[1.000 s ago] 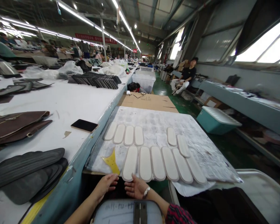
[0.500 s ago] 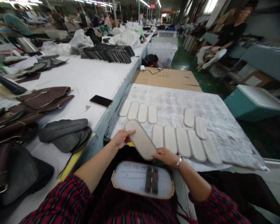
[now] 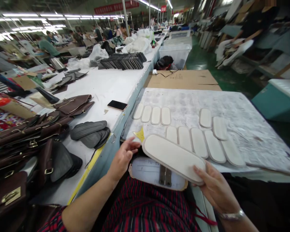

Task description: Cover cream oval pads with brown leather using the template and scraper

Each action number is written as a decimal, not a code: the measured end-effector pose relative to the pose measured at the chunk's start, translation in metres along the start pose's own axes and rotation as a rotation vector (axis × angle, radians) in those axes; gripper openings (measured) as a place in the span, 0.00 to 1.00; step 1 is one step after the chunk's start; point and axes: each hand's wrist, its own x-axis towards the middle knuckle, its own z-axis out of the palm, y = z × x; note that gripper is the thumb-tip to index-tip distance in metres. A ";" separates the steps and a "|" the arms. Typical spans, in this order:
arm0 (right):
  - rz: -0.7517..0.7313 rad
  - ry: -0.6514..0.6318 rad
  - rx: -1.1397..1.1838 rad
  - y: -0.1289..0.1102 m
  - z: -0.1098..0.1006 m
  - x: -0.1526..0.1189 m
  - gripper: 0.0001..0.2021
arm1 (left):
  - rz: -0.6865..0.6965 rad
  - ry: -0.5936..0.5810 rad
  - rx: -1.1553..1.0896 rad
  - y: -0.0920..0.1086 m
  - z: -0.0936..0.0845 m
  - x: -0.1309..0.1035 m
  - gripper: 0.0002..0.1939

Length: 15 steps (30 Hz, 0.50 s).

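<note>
A long cream-coloured oval panel point(image 3: 171, 157) with a thin darker edge is gripped at its right end by my right hand point(image 3: 214, 183), thumb on top. It slants over an oval block point(image 3: 145, 169) with handwriting and a dark metal hinge, partly covering it. Just off the panel's left end, my left hand point(image 3: 122, 159) has its fingers loosely bent and apart, with nothing seen in them. A yellow pointed piece point(image 3: 139, 133) lies beyond those fingertips at the board's edge. Several similar oval panels point(image 3: 199, 143) lie in rows on the grey-white board point(image 3: 181, 100).
To the left, the white table point(image 3: 94, 90) bears a phone point(image 3: 117, 105), grey oval pieces point(image 3: 89, 132), brown leather bags point(image 3: 50, 119) and a stack of dark panels point(image 3: 123, 61). Cardboard point(image 3: 183, 80) lies behind the board. A teal bin point(image 3: 275, 100) stands right; a person sits beyond.
My left hand has come off the oval panel. My right hand has brought the panel closer and turned it flatter, over the block. The view has shifted left.
</note>
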 end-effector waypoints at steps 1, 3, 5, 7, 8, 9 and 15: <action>0.021 0.008 0.019 0.001 -0.006 -0.002 0.21 | 0.016 0.100 0.048 -0.009 -0.006 -0.004 0.31; 0.090 -0.013 0.026 0.004 -0.015 -0.006 0.21 | -0.074 0.188 0.162 -0.030 -0.011 -0.015 0.34; 0.171 -0.077 0.011 0.007 -0.019 -0.008 0.21 | -0.220 0.129 0.193 -0.050 -0.008 -0.029 0.38; 0.230 -0.137 -0.030 0.012 -0.015 -0.009 0.22 | -0.284 0.047 0.129 -0.064 -0.001 -0.044 0.38; 0.243 -0.151 -0.061 0.015 -0.012 -0.009 0.23 | -0.297 0.024 0.090 -0.067 0.002 -0.049 0.37; 0.249 -0.156 -0.098 0.018 -0.009 -0.008 0.23 | -0.301 0.009 0.059 -0.068 0.004 -0.053 0.36; 0.258 -0.171 -0.263 0.025 0.004 -0.001 0.22 | -0.295 -0.036 0.000 -0.066 -0.001 -0.056 0.35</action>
